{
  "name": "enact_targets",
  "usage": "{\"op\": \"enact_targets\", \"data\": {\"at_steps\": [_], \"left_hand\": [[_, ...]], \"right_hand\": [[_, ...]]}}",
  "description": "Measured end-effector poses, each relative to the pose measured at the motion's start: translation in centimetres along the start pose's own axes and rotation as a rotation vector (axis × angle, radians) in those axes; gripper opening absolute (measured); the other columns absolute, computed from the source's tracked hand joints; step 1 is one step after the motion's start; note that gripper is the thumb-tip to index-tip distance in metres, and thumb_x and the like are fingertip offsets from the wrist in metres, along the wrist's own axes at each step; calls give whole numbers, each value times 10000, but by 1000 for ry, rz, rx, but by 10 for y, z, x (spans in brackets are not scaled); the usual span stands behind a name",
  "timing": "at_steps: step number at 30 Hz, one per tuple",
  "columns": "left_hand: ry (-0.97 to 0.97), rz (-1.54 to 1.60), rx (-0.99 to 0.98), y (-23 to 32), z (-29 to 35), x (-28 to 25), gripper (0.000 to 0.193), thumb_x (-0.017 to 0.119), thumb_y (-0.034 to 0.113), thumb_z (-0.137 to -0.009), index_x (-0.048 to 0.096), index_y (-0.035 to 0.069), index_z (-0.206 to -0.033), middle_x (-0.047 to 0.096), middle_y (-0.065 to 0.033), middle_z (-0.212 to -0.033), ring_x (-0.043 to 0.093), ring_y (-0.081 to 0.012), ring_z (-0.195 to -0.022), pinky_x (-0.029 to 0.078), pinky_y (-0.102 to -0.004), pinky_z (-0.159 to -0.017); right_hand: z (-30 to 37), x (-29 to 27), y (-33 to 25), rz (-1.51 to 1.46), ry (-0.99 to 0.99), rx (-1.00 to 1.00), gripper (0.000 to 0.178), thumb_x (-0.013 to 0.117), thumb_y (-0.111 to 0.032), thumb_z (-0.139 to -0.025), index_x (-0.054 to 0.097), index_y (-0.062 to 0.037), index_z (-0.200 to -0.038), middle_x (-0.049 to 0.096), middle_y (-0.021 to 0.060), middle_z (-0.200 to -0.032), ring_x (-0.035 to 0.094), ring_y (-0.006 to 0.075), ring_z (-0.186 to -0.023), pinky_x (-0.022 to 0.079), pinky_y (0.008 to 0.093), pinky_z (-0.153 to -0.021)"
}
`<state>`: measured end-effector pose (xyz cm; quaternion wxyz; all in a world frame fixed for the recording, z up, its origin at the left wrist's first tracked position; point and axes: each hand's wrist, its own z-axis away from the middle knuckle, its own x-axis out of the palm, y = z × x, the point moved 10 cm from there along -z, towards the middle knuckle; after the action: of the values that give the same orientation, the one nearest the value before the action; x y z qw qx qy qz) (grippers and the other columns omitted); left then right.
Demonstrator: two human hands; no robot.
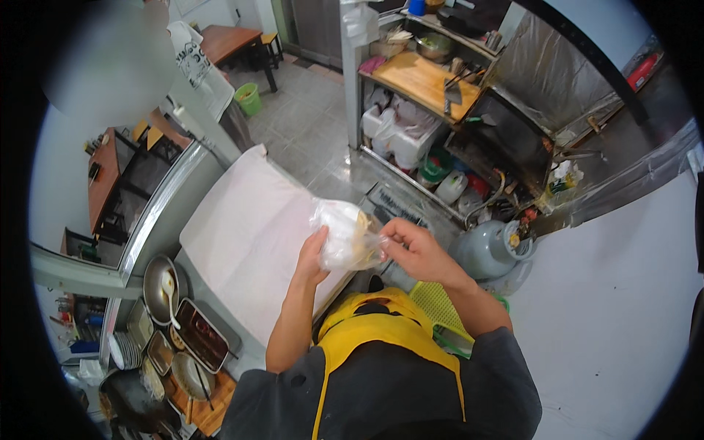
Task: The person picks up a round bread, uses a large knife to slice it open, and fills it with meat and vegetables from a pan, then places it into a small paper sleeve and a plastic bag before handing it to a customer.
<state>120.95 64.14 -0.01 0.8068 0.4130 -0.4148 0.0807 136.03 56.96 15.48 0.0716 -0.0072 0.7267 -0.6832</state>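
Note:
A clear plastic bag (341, 236) with something white inside is held up in front of my body, over the near edge of the cloth-covered table. Some yellow shows along its right part; what exactly the contents are I cannot make out. My left hand (314, 255) grips the bag's left side, the thumb lying along the plastic. At the bag's right end, the fingers of my right hand (412, 248) pinch the loose plastic. A pale pink cloth (246, 220) covers the table beneath and beyond the bag.
Pans and trays, including a wok with a white ladle (170, 293), stand at the left. A grey gas cylinder (485, 251) and a green basket (440, 308) are to my right. A cleaver (452, 94) lies on a wooden board (411, 77) ahead. Another person (209, 81) stands at the far left.

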Motion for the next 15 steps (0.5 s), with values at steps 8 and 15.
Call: {"op": "enact_targets", "data": {"at_steps": [8, 15], "left_hand": [[-135, 168, -73, -37, -26, 33, 389, 482, 252, -1025, 470, 18, -1336, 622, -143, -1227, 646, -277, -1080, 534, -425, -940], [126, 133, -68, -57, -76, 4, 359, 452, 245, -1031, 497, 26, -1312, 611, -132, -1231, 631, -264, -1084, 515, -419, -952]], "right_hand": [[-34, -27, -6, -235, 2, 38, 136, 476, 25, -953, 532, -3, -1074, 602, 38, -800, 543, 69, -608, 439, 211, -576], [-72, -60, 30, -280, -246, 152, 132, 465, 37, -941, 566, -9, -1012, 575, 29, -703, 484, 62, -562, 393, 207, -529]]}}
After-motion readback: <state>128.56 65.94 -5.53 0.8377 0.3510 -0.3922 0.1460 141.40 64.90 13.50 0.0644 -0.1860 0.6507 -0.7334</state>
